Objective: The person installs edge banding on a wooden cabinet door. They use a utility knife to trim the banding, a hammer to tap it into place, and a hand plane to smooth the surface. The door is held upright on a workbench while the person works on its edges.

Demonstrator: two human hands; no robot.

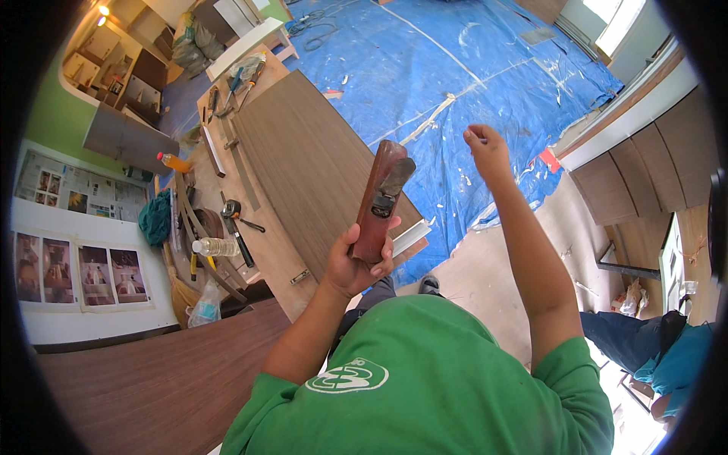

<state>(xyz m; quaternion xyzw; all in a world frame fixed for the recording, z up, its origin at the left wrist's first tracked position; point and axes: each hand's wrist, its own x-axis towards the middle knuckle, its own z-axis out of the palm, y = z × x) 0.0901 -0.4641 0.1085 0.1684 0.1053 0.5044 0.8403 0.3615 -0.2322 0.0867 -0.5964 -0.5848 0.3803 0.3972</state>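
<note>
A reddish-brown wooden hand plane with a dark metal blade stands tilted up in front of me. My left hand is wrapped round its lower end. To the right, my right hand is held up over the blue floor sheet, away from the plane. Its fingers are curled together; whatever they may pinch is too small to make out. Behind the plane lies a long brown wood-grain panel on the workbench. A white edge strip shows at the panel's near right end.
On the bench's left side lie a tape measure, a clear bottle, an orange drink bottle and several hand tools. Blue sheeting covers the floor beyond. Brown cabinet panels line the right. Another person in blue is at lower right.
</note>
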